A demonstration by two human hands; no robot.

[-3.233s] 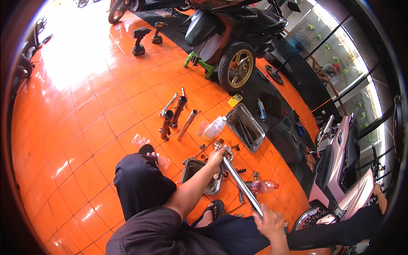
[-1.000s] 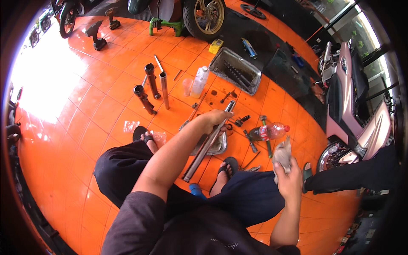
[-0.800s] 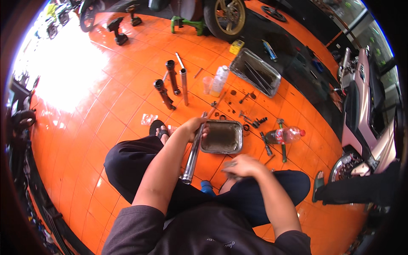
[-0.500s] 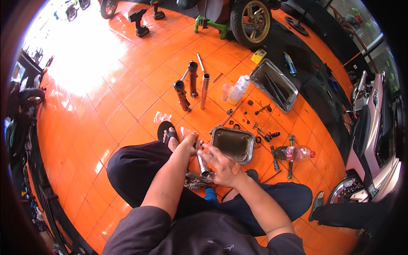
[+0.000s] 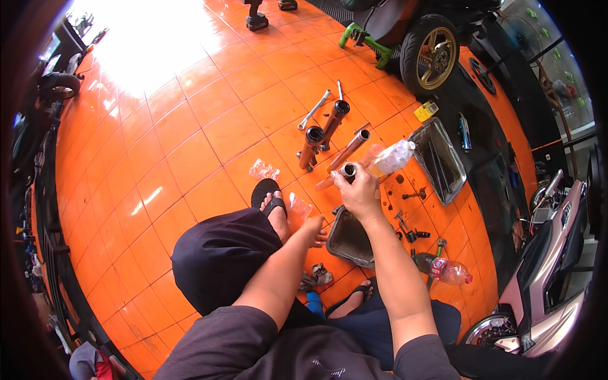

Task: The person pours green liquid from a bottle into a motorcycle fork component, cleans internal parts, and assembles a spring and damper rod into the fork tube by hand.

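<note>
My right hand [image 5: 363,195] is closed round the upper end of a metal fork tube [image 5: 348,170], held upright beside the other fork parts. Just beyond it a second fork tube [image 5: 354,145] stands on the floor. Two dark fork legs [image 5: 311,145] with open tops stand to its left. My left hand [image 5: 311,232] holds nothing, its fingers apart, near the left side of a metal basin [image 5: 349,258] with dark liquid. Part of the basin is hidden by my right arm.
A clear bottle [image 5: 394,158] and a long metal tray [image 5: 451,196] lie to the right. Small fork parts [image 5: 415,235] and a reddish plastic bottle [image 5: 451,271] are nearer. A spanner [image 5: 314,110], clear plastic wrappers [image 5: 263,170] and a rag [image 5: 318,275] rest on the orange tiles.
My right hand has carried the fork tube forward and turned it upright, away from my lap. My left hand has let go of it. The whole view has shifted.
</note>
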